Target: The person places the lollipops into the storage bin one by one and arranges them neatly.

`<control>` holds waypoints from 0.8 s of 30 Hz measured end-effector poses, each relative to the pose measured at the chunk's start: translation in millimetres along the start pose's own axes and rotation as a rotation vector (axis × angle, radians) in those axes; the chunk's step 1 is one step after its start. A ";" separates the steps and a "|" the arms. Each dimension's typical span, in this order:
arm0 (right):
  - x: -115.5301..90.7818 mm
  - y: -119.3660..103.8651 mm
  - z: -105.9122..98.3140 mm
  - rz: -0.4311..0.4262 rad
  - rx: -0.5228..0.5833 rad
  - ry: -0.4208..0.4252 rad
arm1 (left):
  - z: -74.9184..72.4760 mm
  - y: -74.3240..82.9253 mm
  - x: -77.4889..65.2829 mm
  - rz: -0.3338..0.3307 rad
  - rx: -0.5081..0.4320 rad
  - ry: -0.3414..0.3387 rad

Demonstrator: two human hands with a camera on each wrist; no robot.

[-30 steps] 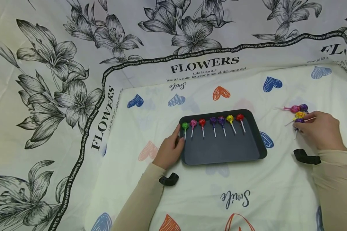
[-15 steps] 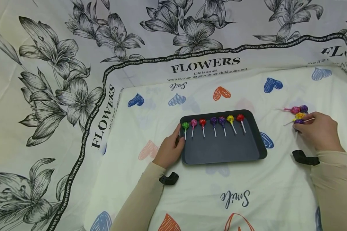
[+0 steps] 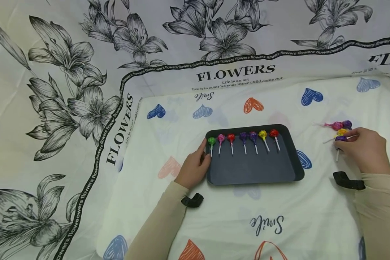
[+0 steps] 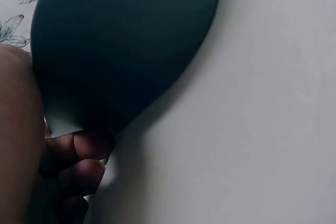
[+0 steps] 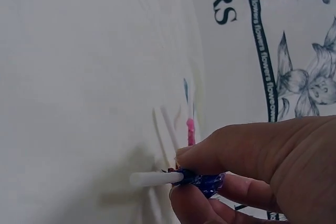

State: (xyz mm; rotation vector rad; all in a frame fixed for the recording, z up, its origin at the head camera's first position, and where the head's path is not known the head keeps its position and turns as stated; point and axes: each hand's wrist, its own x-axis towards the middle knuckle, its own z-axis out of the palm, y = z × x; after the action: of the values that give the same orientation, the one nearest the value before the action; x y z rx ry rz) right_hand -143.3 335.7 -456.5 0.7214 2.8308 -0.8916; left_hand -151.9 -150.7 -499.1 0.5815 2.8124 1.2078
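Observation:
My left hand point(image 3: 193, 168) holds the left end of a dark grey tray point(image 3: 253, 171); in the left wrist view its fingertips point(image 4: 89, 174) curl at the tray's edge. A row of several wrapped lollipops lies along the tray's far side, from a green lollipop point(image 3: 211, 141) to a red lollipop point(image 3: 274, 133), sticks toward me. Right of the tray, my right hand point(image 3: 367, 150) pinches a purple-blue lollipop point(image 5: 209, 184) between thumb and fingers, its white stick pointing out. Beside those fingers lie a pink lollipop point(image 3: 337, 125), a yellow lollipop point(image 3: 342, 132) and another purple lollipop point(image 3: 347, 124).
A white cloth point(image 3: 227, 220) printed with hearts and "Smile" lies under everything. Beyond it stretches a flower-print sheet point(image 3: 169, 81) with a black lettered border. Black wrist mounts point(image 3: 347, 181) sit at both cuffs.
The whole head view has shifted slightly, so tray and hands appear a little farther right. The stick of the lollipop in my right hand shows more clearly; my left hand stays on the tray.

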 end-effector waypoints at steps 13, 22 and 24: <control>-16.3 -23.7 -0.1 -0.111 0.015 0.002 | 2.6 0.8 -1.3 -0.007 0.002 -0.021; -31.4 -48.7 9.0 -0.310 0.026 0.035 | 0.3 0.8 -1.2 -0.007 -0.010 -0.009; -36.8 -56.9 13.0 -0.335 0.040 0.022 | 0.2 0.7 -1.3 -0.009 -0.013 -0.007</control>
State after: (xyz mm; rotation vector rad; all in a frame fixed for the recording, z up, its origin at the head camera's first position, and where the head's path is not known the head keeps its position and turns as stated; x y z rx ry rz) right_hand -137.8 272.4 -429.5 0.2619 3.0136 -0.9880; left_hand -150.5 -150.6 -499.0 0.5703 2.7963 1.2186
